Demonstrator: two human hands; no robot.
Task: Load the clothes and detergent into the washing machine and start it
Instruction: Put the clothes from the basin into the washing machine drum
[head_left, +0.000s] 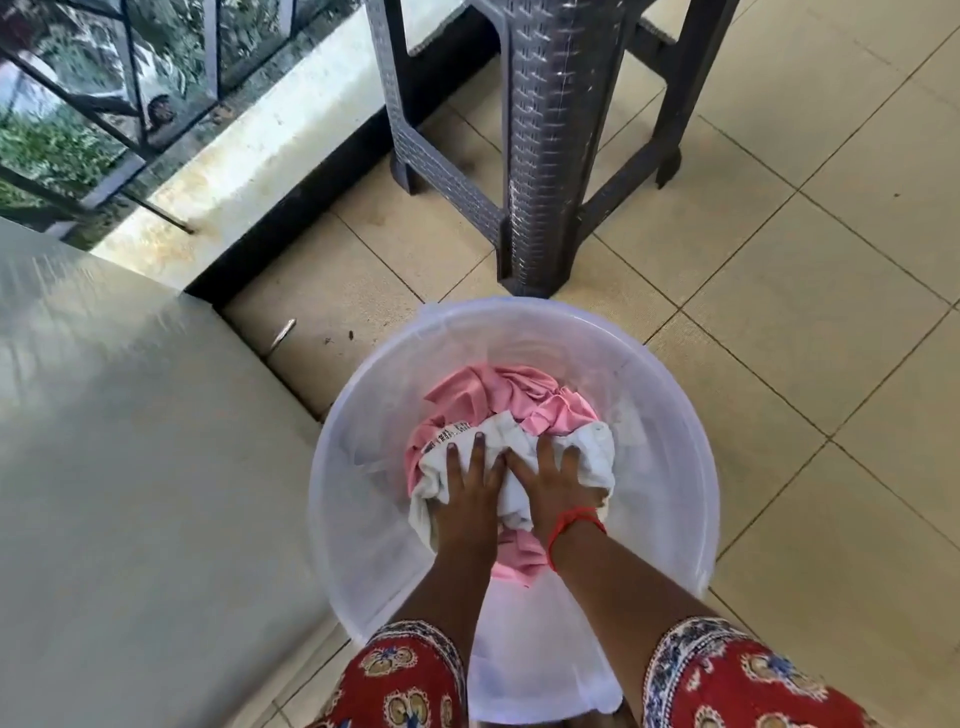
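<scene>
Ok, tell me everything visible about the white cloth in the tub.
The white cloth is a crumpled, soft-looking fabric bunched on top of the pink clothes inside the translucent plastic tub on the tiled floor. It lies in loose folds, with one end hanging down on the left side. The left hand and right hand both press on it with fingers spread. What kind of garment it is cannot be told.

Beige tiled floor (779, 249), dark woven-look stool (540, 156), window grille (104, 93), perhaps daylight.
</scene>
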